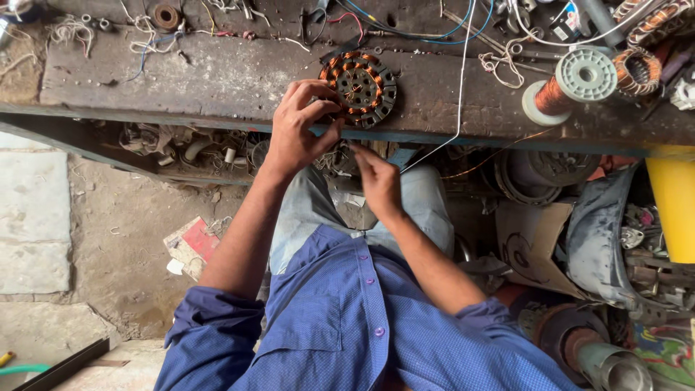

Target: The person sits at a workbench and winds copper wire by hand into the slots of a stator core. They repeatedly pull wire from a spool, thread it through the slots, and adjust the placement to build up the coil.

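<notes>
- Head view, looking straight down past my blue shirt (347, 318) and pale jeans to the bench (217, 80).
- The motor winding (359, 87), a round dark metal ring with copper coils set around it, lies flat on the worn bench top, close to the near edge.
- My left hand (300, 127) rests on the ring's near-left side; fingers curled over its rim, thumb stretched out underneath toward the bench edge. It grips the ring.
- My right hand (376, 181) sits lower, below the bench edge and just in front of my lap. Fingers drawn together, pointing up toward the left thumb. Whether they pinch anything I cannot tell; too small to see.
- A thin white wire (460, 87) runs down across the bench, right of the ring, over the edge and toward my right hand.
- A spool of copper wire (568, 87) with pale green ends lies on its side, well to the right of the ring.
- A yellow tube (673, 210) stands at the far right, below the bench.
- Loose wires and small parts clutter the back of the bench; scrap metal and cardboard (532, 246) lie underneath to my right.
</notes>
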